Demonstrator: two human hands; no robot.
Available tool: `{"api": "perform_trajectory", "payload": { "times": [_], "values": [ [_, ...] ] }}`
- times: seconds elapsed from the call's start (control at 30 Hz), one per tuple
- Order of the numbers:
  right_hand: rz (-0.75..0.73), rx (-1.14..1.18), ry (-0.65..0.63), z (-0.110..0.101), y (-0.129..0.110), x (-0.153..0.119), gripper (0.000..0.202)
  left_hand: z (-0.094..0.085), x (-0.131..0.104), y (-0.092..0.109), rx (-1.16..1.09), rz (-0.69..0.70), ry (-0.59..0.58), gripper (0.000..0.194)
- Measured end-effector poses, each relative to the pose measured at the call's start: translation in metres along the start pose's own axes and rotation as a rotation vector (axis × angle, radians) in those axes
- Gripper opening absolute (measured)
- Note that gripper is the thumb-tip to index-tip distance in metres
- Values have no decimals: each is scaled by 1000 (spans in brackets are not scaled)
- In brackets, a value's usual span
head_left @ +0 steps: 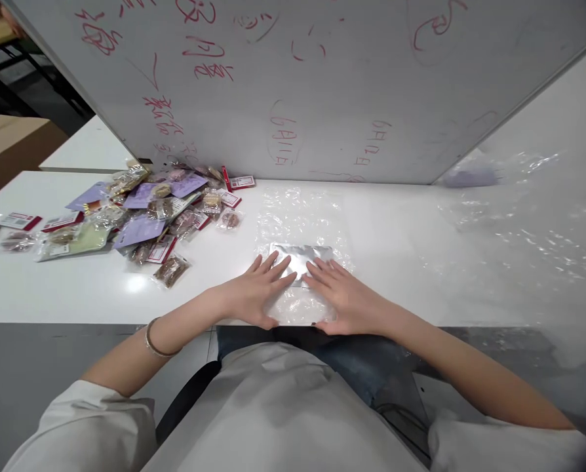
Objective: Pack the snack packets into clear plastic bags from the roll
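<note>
A clear plastic bag lies flat on the white table in front of me. On or inside it rests a silver foil packet; I cannot tell which. My left hand is spread open, its fingertips over the packet's left part. From the other side my right hand lies with fingers stretched out over the packet's right part. Both palms are near the table's front edge, and neither hand grips anything. The hands cover the packet's sides and part of the bag.
To the left is a heap of wrapped snacks, purple pouches and red-edged cards. A whiteboard with red writing stands behind. More clear plastic bags spread across the right side. A cardboard box is at the far left.
</note>
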State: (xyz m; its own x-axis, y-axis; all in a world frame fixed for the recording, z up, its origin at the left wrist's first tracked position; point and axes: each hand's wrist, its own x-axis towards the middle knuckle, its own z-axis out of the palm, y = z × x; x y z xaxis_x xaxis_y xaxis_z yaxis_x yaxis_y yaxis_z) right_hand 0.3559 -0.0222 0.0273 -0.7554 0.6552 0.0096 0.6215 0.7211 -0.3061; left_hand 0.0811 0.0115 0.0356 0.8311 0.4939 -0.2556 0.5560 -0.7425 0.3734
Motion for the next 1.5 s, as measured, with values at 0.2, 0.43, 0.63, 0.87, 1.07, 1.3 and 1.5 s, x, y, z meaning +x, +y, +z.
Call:
{"api": "perform_trajectory", "payload": {
  "times": [0.2,0.43,0.63,0.87,1.07,1.3,1.5],
  "values": [
    [60,56,11,-3,18,-11,55,-12,-2,-9,-34,20,32,64],
    [457,581,41,-30,65,0,30,-10,-1,-26,-391,-240,381,36],
    [617,656,48,-17,69,27,32,17,18,-15,-167,-415,583,21],
    [259,-57,362,-3,56,26,19,20,21,-22,179,-34,439,52],
    [-132,38,156,9,47,11,56,13,19,-28,136,55,280,68],
    [198,178,259,-9,54,21,35,-5,16,-36,-152,-131,398,44],
    [331,16,279,-24,65,48,38,-32,28,-52,-444,-226,435,33]
  ]
}}
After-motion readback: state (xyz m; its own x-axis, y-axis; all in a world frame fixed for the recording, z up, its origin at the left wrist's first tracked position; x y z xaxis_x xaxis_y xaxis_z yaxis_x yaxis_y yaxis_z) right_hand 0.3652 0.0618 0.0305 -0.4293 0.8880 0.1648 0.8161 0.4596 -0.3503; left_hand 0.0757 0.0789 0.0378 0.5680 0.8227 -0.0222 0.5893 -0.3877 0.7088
